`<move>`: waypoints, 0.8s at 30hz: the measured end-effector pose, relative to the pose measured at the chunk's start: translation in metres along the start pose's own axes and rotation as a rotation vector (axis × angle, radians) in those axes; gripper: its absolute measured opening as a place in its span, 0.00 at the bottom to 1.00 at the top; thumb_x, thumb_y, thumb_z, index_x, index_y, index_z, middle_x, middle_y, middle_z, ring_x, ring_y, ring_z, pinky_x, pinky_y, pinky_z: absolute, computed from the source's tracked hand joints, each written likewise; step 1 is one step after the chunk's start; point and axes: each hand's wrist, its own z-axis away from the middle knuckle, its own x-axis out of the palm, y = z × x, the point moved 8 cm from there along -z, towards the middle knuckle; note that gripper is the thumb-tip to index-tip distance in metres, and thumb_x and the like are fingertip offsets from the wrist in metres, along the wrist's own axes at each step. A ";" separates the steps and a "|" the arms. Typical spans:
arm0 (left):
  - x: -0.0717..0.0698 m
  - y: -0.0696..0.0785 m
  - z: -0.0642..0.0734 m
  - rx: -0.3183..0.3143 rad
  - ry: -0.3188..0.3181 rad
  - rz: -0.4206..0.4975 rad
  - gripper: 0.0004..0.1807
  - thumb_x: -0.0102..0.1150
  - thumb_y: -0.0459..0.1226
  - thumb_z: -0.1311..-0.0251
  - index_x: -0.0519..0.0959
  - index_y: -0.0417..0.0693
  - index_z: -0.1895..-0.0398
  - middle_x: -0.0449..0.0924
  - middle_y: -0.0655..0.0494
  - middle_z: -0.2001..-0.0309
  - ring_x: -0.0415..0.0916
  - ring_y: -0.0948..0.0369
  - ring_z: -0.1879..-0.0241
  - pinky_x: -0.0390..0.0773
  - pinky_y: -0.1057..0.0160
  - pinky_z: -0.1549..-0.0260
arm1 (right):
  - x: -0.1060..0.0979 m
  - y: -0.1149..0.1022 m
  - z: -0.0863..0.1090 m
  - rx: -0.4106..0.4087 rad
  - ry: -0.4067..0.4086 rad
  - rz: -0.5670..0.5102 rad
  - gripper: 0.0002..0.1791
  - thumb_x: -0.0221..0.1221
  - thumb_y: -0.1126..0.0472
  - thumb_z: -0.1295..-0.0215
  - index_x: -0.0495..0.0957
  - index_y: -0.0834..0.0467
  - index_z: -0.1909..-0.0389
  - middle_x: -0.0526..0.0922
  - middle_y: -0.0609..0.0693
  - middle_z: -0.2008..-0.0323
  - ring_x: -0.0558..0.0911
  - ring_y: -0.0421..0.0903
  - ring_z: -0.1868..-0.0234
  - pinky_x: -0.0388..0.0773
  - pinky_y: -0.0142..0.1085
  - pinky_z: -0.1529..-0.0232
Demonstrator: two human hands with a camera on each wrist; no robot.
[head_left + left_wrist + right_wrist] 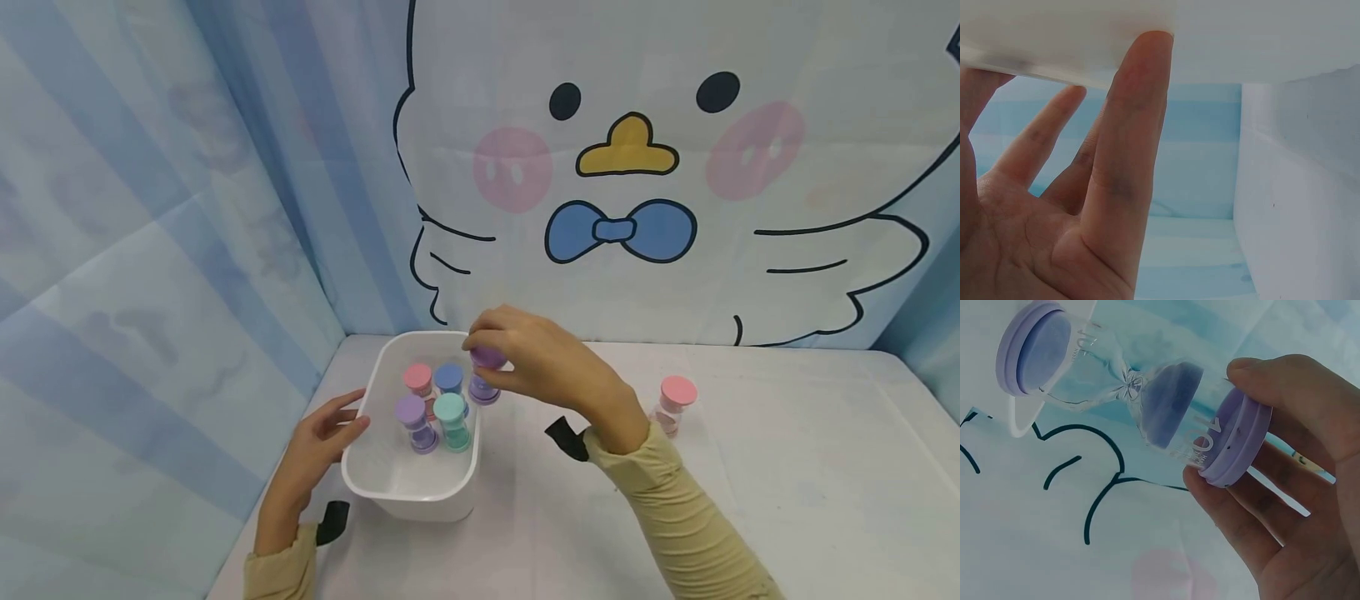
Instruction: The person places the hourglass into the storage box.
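My right hand (536, 358) pinches a purple sand timer (1169, 406) by one end cap, over the right rim of a white plastic bin (411, 483). The timer has clear glass, purple sand and a "10" printed near the held cap. Inside the bin stand a pink sand timer (417, 377), a blue sand timer (449, 377), a purple sand timer (412, 410) and a teal sand timer (450, 407). At the bin's left side, my left hand (318, 442) touches the outer wall with extended fingers (1125, 144).
Another pink-capped sand timer (677, 392) stands on the white table (810, 467), beyond my right forearm. A curtain with a cartoon bird (630, 158) hangs along the table's back edge, and a striped blue curtain (150, 250) hangs on the left.
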 end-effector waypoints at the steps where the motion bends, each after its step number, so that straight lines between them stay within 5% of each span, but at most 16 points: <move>1: 0.000 0.000 0.000 0.001 0.002 0.000 0.30 0.61 0.50 0.33 0.68 0.57 0.29 0.75 0.42 0.40 0.81 0.52 0.50 0.84 0.58 0.60 | 0.001 -0.001 -0.001 -0.004 -0.001 -0.002 0.14 0.69 0.63 0.41 0.85 0.56 0.53 0.82 0.47 0.53 0.79 0.41 0.52 0.81 0.31 0.51; 24: 0.001 0.002 0.001 0.005 -0.009 0.021 0.30 0.60 0.47 0.33 0.68 0.55 0.29 0.75 0.41 0.39 0.79 0.45 0.47 0.84 0.52 0.57 | 0.028 -0.020 -0.014 -0.096 -0.021 -0.055 0.11 0.66 0.62 0.37 0.84 0.54 0.54 0.81 0.46 0.53 0.78 0.40 0.54 0.79 0.29 0.52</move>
